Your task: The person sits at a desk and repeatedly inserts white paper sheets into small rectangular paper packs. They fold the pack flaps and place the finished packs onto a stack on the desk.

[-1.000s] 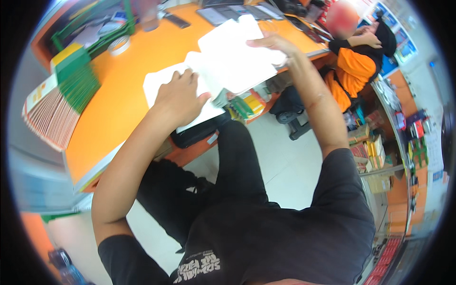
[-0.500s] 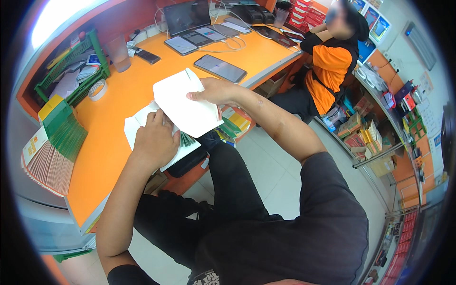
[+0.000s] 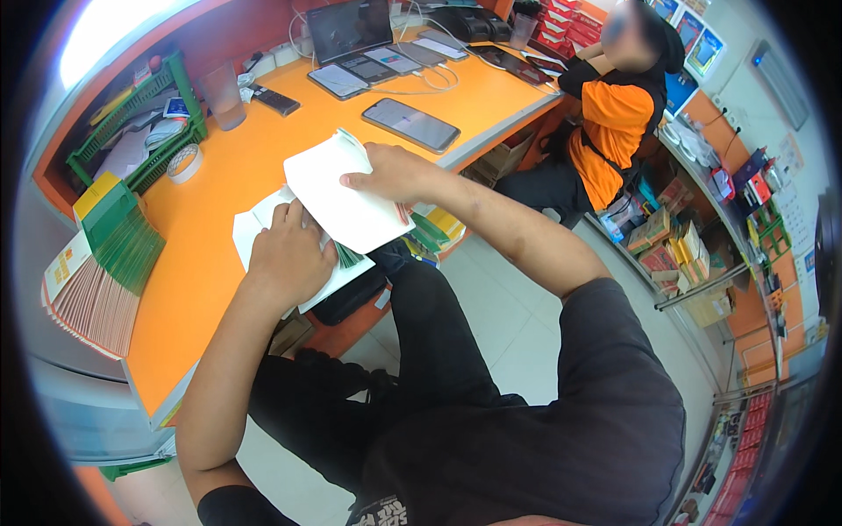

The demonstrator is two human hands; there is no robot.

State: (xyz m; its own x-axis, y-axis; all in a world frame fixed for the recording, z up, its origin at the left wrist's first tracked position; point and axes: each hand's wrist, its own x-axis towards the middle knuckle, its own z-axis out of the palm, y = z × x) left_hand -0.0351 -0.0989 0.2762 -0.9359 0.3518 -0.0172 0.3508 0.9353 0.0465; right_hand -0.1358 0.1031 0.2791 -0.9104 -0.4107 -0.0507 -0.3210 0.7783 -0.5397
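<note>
My right hand (image 3: pixel 391 173) grips a creased white folded card (image 3: pixel 335 188) by its upper right side, thumb on top and the other fingers hidden beneath. Under it lies a second white card (image 3: pixel 257 219) at the desk's front edge, with green-edged sheets (image 3: pixel 349 257) showing between the two. My left hand (image 3: pixel 294 256) is closed on this lower card, its fingers bent and thumb toward the green edges. Beside my right wrist, partly covered, sit green and yellow packets (image 3: pixel 436 226).
On the orange desk (image 3: pixel 206 263) stand fanned green, yellow and white stacks (image 3: pixel 114 263) at left. Farther back are a tape roll (image 3: pixel 183 164), plastic cup (image 3: pixel 223 96), remote (image 3: pixel 274 100), phone (image 3: pixel 410 124) and laptop (image 3: pixel 351 35). A person in orange (image 3: pixel 618 110) sits at right.
The whole view has shifted slightly. Both hands keep their holds, and the white cards stay in nearly the same place.
</note>
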